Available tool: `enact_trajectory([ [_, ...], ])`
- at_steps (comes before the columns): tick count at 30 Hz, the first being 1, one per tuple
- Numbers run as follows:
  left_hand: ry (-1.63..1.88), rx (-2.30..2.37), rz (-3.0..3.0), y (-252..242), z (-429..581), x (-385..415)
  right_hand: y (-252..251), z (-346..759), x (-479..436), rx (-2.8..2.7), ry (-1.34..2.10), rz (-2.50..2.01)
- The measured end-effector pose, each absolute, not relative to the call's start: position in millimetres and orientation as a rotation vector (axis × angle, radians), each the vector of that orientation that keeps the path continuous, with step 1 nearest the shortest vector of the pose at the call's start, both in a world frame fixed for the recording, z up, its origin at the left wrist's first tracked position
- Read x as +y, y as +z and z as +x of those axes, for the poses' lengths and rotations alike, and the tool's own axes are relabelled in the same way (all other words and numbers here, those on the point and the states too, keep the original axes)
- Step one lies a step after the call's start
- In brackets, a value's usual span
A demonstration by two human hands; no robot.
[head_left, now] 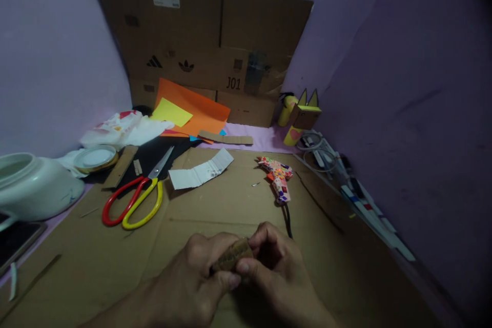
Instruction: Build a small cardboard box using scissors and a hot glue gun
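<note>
A small brown piece of cardboard (pixel 232 254), bent or rolled, is between my two hands near the front of the work surface. My left hand (pixel 200 271) wraps round it from the left, with the thumb along its lower side. On the other side, my right hand (pixel 279 271) pinches the piece's right end between thumb and fingers. Part of the cardboard is hidden by my fingers. Beyond my hands lies a glue gun (pixel 280 177) with a flowery pattern, its dark cord running toward me. Scissors (pixel 151 179) with one red and one yellow handle lie half open to the left.
A creased white card strip (pixel 202 170) lies past the scissors. Orange paper (pixel 196 107) and yellow paper (pixel 171 111) lean at the back. A white ceramic pot (pixel 42 189) stands at left, a cardboard figure (pixel 305 115) at back right. Pens and tools (pixel 357 189) line the right wall.
</note>
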State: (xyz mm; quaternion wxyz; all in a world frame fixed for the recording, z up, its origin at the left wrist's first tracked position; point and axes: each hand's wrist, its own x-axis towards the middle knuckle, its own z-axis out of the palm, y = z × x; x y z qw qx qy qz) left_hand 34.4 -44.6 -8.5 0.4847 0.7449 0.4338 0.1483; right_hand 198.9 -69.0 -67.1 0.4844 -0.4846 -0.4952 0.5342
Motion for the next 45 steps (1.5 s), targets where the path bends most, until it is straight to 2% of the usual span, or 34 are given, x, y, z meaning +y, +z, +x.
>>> enact_trajectory([
  [3,0.468,0.963,1.69,-14,35,-40,-62,201,-65,-1.312,1.182,-1.165],
  [7,0.494,0.875,1.228,-30,31,-26,-57,206,-61,-1.441,1.01,-1.085],
  [11,0.565,0.783,0.949,-42,22,-17,-51,209,-61,-1.388,1.108,-1.094],
  [14,0.635,0.743,1.09,-39,19,-18,-43,211,-60,-1.327,1.216,-1.091],
  [20,0.788,0.725,1.81,-27,18,-22,-39,216,-59,-1.377,1.258,-1.063],
  [27,0.61,0.783,1.896,-24,10,-16,-36,218,-58,-1.52,1.314,-0.965],
  [31,0.642,0.71,1.892,-23,10,-16,-31,217,-57,-1.506,1.344,-0.922],
  [38,0.801,1.009,1.188,-30,18,-11,-39,215,-63,-1.489,1.238,-0.948],
  [45,0.764,0.985,0.845,-40,26,-13,-44,211,-62,-1.494,1.221,-0.904],
])
